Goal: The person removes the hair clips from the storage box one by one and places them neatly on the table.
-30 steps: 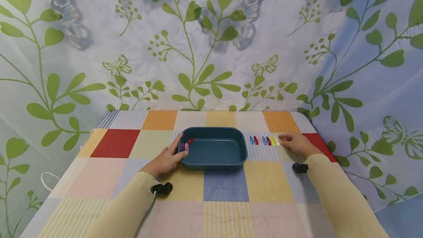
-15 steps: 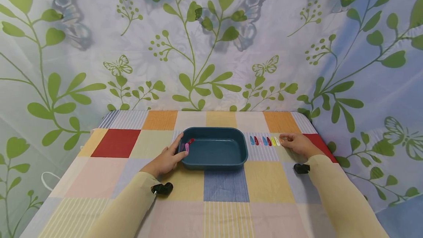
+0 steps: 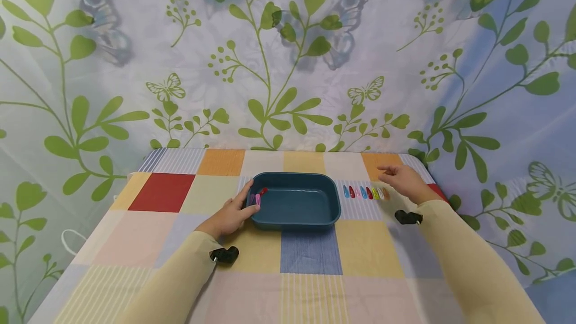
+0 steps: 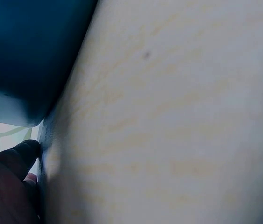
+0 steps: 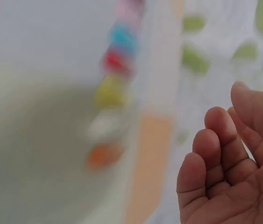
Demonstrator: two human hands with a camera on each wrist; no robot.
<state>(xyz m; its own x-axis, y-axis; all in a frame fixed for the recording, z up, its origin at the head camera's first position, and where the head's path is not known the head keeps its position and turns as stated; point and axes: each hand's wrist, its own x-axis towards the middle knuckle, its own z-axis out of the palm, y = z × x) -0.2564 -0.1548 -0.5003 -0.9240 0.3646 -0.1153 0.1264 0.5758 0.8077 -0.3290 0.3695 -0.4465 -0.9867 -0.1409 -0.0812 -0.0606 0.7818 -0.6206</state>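
Note:
My left hand [image 3: 228, 215] rests against the left end of a dark teal plastic tray [image 3: 310, 225], fingers straight along its side and thumb at the near left corner. Inside that end of the tray lie a pink hair clip [image 3: 258, 199], a red hair clip [image 3: 264, 191] and a purple one partly behind the hand. To the right of the tray, several snap hair clips stand in a row, from a blue clip [image 3: 346, 191] to an orange clip [image 5: 104, 156]. Beyond the orange end hovers my right hand [image 3: 403, 182], fingers loosely bent, nothing between them.
A patchwork cloth [image 3: 310, 251] covers the table. Behind it hangs a leaf-and-butterfly curtain [image 3: 288, 64], close to the table's back edge. A white cable [image 3: 67, 241] loops at the left side.
My right hand has lifted off the orange end of the row and moved slightly back, so the orange clip shows. The left hand stays at the tray. The head view has shifted slightly.

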